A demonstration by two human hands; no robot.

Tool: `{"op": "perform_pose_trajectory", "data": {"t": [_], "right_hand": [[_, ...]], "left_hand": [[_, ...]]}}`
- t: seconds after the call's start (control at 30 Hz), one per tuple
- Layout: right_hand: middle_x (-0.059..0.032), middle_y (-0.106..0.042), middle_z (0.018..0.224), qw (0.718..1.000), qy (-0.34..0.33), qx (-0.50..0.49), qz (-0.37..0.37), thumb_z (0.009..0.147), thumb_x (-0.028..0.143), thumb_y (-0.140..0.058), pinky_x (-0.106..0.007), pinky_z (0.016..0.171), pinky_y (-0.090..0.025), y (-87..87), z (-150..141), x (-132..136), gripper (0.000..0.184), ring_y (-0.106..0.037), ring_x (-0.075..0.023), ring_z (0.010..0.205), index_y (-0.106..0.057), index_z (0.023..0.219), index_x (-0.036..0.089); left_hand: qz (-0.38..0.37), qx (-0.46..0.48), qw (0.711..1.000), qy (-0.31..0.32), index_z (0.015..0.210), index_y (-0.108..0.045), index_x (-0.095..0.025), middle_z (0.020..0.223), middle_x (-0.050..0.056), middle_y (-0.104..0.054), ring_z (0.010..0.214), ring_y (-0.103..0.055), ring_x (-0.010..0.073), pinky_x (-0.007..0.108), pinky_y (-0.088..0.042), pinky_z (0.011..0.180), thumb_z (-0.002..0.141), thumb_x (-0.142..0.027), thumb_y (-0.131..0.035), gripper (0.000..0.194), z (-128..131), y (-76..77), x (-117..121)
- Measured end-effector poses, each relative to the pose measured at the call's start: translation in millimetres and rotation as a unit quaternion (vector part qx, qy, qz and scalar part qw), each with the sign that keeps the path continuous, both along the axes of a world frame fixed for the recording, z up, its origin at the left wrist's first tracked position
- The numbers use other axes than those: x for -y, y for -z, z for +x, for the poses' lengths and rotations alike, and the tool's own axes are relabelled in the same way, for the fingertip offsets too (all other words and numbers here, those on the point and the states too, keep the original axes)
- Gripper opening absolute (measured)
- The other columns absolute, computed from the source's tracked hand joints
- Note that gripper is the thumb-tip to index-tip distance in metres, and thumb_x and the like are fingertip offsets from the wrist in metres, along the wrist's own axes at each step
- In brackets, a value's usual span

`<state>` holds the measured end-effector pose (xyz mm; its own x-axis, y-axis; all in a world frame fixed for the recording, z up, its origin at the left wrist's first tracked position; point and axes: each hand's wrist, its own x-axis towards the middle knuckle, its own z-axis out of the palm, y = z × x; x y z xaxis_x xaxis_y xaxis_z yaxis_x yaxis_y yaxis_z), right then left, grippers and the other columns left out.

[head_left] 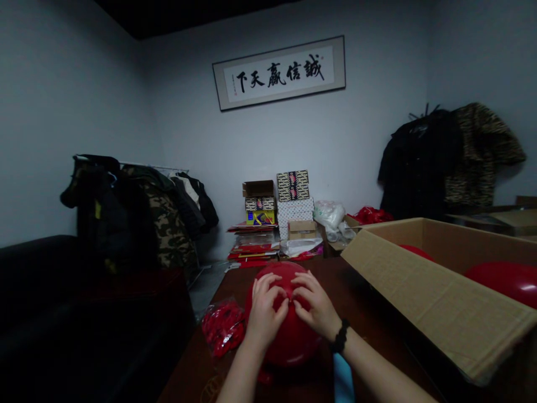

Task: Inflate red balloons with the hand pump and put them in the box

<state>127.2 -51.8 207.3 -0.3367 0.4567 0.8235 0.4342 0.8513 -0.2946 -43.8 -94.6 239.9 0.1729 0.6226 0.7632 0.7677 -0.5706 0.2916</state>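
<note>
A round red balloon (289, 347) rests on the dark table in front of me. My left hand (267, 308) lies against its upper side, thumb and index finger pinched near the middle. From the other side, my right hand (314, 305) pinches close to the same spot, with a black band on its wrist. What the fingertips grip looks like the balloon's neck, though it is too small to make out clearly. Left of the balloon is a clear plastic bag of red items (224, 326). A flat light-blue object (343, 378) lies beneath my right forearm.
At right stands a large open cardboard box (423, 291) holding red balloons (503, 280). Stacked boxes (293, 210) and red paper goods (254, 249) sit at the table's far end. A dark sofa (42, 313) is at left, near a rack of coats (161, 215).
</note>
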Motion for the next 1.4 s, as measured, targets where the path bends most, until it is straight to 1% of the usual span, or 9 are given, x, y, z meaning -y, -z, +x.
{"op": "perform_pose_trajectory", "data": {"t": [0.07, 0.2, 0.43, 0.63, 0.73, 0.9, 1.1, 1.23, 1.4], "right_hand": [[-0.0054, -0.053, 0.118, 1.0, 0.01, 0.003, -0.012, 0.074, 0.021, -0.056, -0.056, 0.109, -0.02, 0.9, 4.7, -0.2, 0.029, -0.041, -0.0234, 0.123, -0.053, 0.102, 0.027], [-0.0085, -0.043, 0.132, 0.999, 0.026, 0.024, -0.033, 0.071, 0.037, -0.064, -0.063, 0.107, -0.017, 1.4, 11.5, 0.3, 0.045, -0.03, -0.0294, 0.13, -0.051, 0.114, 0.029], [-0.0042, -0.048, 0.127, 0.999, 0.028, 0.034, -0.032, 0.07, 0.02, -0.061, -0.063, 0.107, -0.016, -1.8, 2.8, 3.6, 0.028, -0.032, -0.0275, 0.129, -0.061, 0.096, 0.03], [-0.0032, -0.058, 0.11, 0.999, 0.026, 0.007, 0.017, 0.076, 0.02, -0.059, -0.059, 0.107, -0.022, -7.3, 13.6, 1.9, 0.009, -0.041, -0.0237, 0.122, -0.062, 0.08, 0.027], [-0.0028, -0.059, 0.108, 0.999, 0.019, 0.003, 0.049, 0.079, 0.025, -0.058, -0.056, 0.107, -0.026, -27.3, 34.6, 3.1, 0.006, -0.041, -0.0228, 0.121, -0.063, 0.083, 0.028], [-0.0033, -0.058, 0.111, 0.985, 0.043, 0.011, 0.166, 0.078, 0.023, -0.06, -0.057, 0.105, -0.029, -83.7, 88.4, 12.3, 0.01, -0.041, -0.0241, 0.121, -0.063, 0.086, 0.027], [-0.0025, -0.057, 0.114, 0.954, 0.111, 0.065, 0.27, 0.075, 0.017, -0.063, -0.058, 0.106, -0.028, -143.6, 154.4, 32.8, 0.015, -0.041, -0.0243, 0.122, -0.063, 0.086, 0.028], [-0.0031, -0.055, 0.116, 0.938, 0.153, 0.121, 0.286, 0.075, 0.016, -0.062, -0.058, 0.107, -0.027, -160.2, 192.0, 47.5, 0.016, -0.039, -0.0241, 0.124, -0.064, 0.086, 0.028], [-0.0021, -0.054, 0.121, 0.908, 0.211, 0.186, 0.309, 0.077, 0.02, -0.062, -0.063, 0.109, -0.019, -158.6, 234.6, 61.7, 0.011, -0.037, -0.0252, 0.127, -0.064, 0.084, 0.029]], "left_hand": [[0.0, 0.0, 1.0, 0.006, 0.079, -0.062, -0.023, 0.113, 0.006, -0.058, 0.114, -0.047, 0.0245, 0.052, -0.03, 0.104, 0.073, -0.015, -0.058, 0.011, -0.1, -0.8, 0.5], [0.0, -0.011, 1.0, 0.016, 0.079, -0.064, -0.024, 0.114, 0.007, -0.057, 0.115, -0.046, 0.0255, 0.052, -0.032, 0.102, 0.073, -0.014, -0.059, 0.013, -0.3, -1.1, 1.4], [0.001, -0.05, 0.999, 0.02, 0.085, -0.067, -0.026, 0.119, 0.006, -0.055, 0.118, -0.042, 0.0275, 0.061, -0.022, 0.105, 0.074, -0.015, -0.06, 0.016, 13.8, -0.4, 6.0], [-0.001, -0.056, 0.998, 0.017, 0.091, -0.064, -0.026, 0.123, 0.006, -0.052, 0.121, -0.041, 0.0257, 0.057, -0.021, 0.107, 0.076, -0.018, -0.06, 0.018, 16.2, -4.3, 12.8], [0.014, -0.045, 0.999, 0.008, 0.104, -0.059, -0.025, 0.129, 0.009, -0.048, 0.123, -0.04, 0.0261, 0.055, -0.024, 0.107, 0.077, -0.021, -0.058, 0.027, 14.1, -8.7, 13.8], [0.061, -0.016, 0.998, -0.013, 0.119, -0.05, -0.022, 0.135, 0.013, -0.043, 0.128, -0.035, 0.0282, 0.055, -0.025, 0.106, 0.08, -0.03, -0.056, 0.04, 18.3, -20.7, 4.8], [0.071, -0.014, 0.997, 0.019, 0.132, -0.039, -0.022, 0.144, 0.014, -0.034, 0.132, -0.031, 0.0287, 0.052, -0.026, 0.106, 0.081, -0.041, -0.056, 0.057, 54.4, -42.7, -24.1], [0.067, -0.042, 0.994, 0.073, 0.136, -0.035, -0.022, 0.146, 0.015, -0.031, 0.133, -0.027, 0.0293, 0.052, -0.025, 0.105, 0.081, -0.046, -0.054, 0.062, 98.6, -67.0, -40.6], [0.068, -0.082, 0.985, 0.134, 0.141, -0.027, -0.025, 0.148, 0.014, -0.028, 0.134, -0.026, 0.0295, 0.055, -0.023, 0.105, 0.082, -0.049, -0.05, 0.068, 161.2, -95.2, -50.6]]}}
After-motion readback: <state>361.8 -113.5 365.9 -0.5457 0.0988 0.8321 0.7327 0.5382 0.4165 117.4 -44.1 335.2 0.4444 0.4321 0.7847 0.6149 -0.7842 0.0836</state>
